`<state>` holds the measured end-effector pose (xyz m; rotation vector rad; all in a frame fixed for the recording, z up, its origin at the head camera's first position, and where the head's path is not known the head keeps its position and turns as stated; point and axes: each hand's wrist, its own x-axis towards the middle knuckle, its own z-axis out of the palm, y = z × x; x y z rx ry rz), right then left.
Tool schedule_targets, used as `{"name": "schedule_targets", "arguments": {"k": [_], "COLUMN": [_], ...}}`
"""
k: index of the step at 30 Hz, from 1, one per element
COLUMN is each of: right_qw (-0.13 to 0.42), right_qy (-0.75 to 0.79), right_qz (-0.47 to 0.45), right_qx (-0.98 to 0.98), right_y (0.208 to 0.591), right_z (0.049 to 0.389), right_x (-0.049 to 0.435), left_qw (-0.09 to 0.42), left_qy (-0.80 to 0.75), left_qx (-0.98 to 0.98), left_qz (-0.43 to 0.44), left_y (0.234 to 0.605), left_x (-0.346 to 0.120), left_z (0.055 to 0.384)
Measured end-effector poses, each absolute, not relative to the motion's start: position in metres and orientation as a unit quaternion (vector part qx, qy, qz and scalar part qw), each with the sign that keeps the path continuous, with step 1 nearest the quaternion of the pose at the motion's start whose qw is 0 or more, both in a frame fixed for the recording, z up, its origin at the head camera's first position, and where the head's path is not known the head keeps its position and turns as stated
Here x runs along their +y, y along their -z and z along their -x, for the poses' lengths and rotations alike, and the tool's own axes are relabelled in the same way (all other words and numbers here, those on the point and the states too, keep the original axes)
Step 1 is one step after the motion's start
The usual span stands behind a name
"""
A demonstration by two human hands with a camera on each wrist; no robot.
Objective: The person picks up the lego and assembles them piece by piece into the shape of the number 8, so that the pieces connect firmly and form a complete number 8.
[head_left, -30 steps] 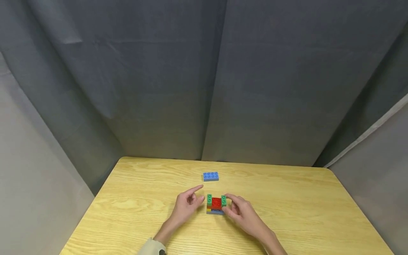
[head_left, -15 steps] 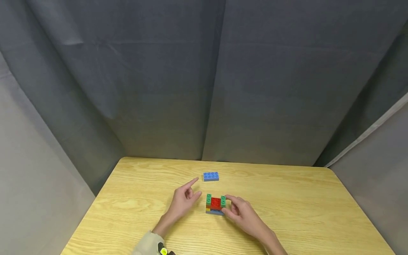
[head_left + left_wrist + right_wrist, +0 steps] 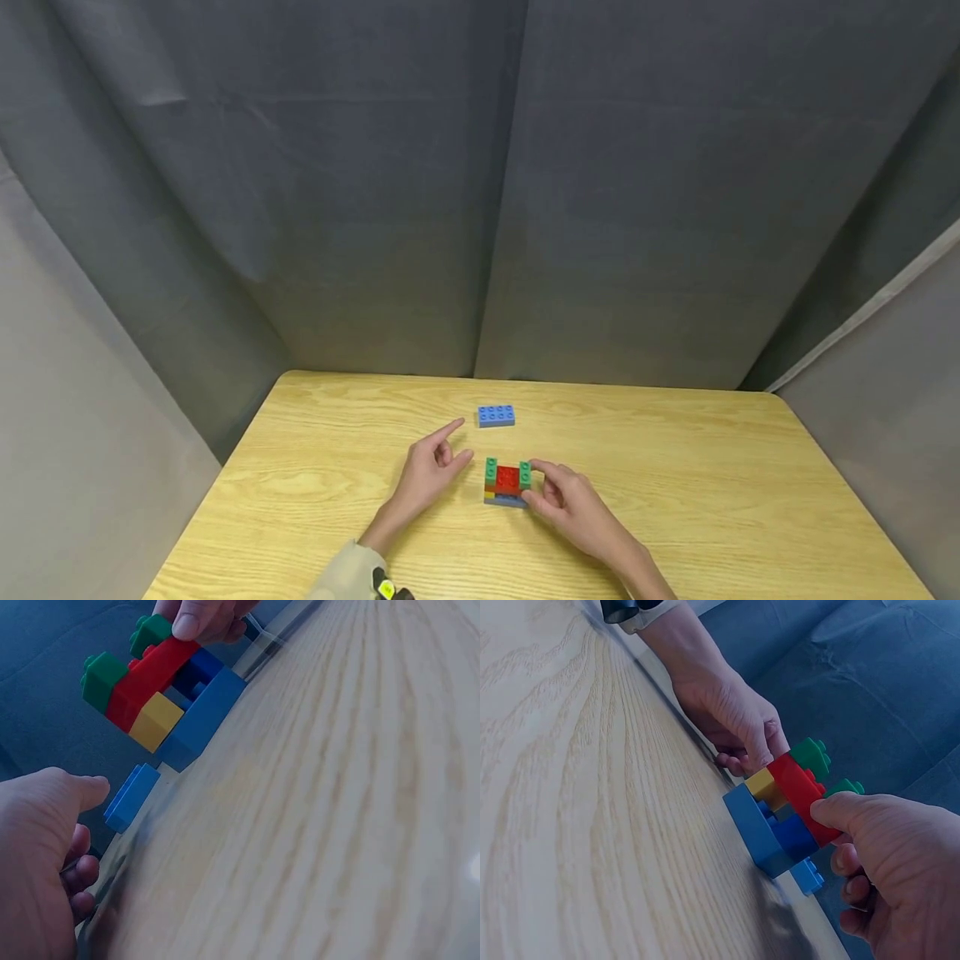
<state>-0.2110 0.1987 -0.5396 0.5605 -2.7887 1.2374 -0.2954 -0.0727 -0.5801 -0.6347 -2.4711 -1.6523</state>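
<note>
A stack of toy building bricks (image 3: 507,479) stands on the table. It has a blue base, a yellow brick (image 3: 156,722) and a darker blue brick (image 3: 795,836) above it, a red brick (image 3: 802,796) over those, and a green brick at each end on top. My right hand (image 3: 573,500) pinches the stack's right end between thumb and index finger. To the left, my left hand (image 3: 426,477) holds nothing, its index finger stretched forward and thumb out. Just beyond that fingertip lies a loose blue brick (image 3: 497,416), apart from the hand.
The wooden table (image 3: 712,483) extends to both sides of the hands. Grey curtains (image 3: 375,208) hang behind its far edge and along both sides. A sleeve (image 3: 347,573) and a dark wrist strap with a yellow-green spot are at the left wrist.
My left hand has drawn a little away from the stack, to the left and forward, then stayed nearly still. The right hand keeps its pinch; the stack has barely shifted. The loose brick is unmoved.
</note>
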Motion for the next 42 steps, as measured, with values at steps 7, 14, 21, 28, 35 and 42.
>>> {"name": "schedule_targets", "arguments": {"k": [7, 14, 21, 28, 35, 42], "right_qw": [0.015, 0.027, 0.038, 0.036, 0.032, 0.027], "right_qy": [-0.408, -0.412, -0.412, -0.409, -0.405, -0.408], "right_qz": [-0.184, -0.188, -0.192, -0.197, -0.194, -0.194], "right_qx": [-0.894, -0.891, -0.89, -0.89, -0.893, -0.892], "right_y": [0.54, 0.541, 0.541, 0.54, 0.54, 0.541], "right_z": [0.209, 0.208, 0.207, 0.206, 0.207, 0.207], "right_x": [0.198, 0.197, 0.195, 0.193, 0.192, 0.194], "left_qw": [0.063, 0.067, 0.081, 0.085, 0.075, 0.069], "left_qy": [0.519, 0.499, 0.473, 0.444, 0.435, 0.433], "left_qx": [-0.827, -0.838, -0.852, -0.868, -0.875, -0.878], "left_qz": [0.207, 0.211, 0.212, 0.205, 0.197, 0.193], "left_y": [0.578, 0.578, 0.577, 0.578, 0.576, 0.577], "left_x": [-0.072, -0.073, -0.073, -0.073, -0.07, -0.068], "left_z": [0.296, 0.302, 0.309, 0.314, 0.316, 0.317]}}
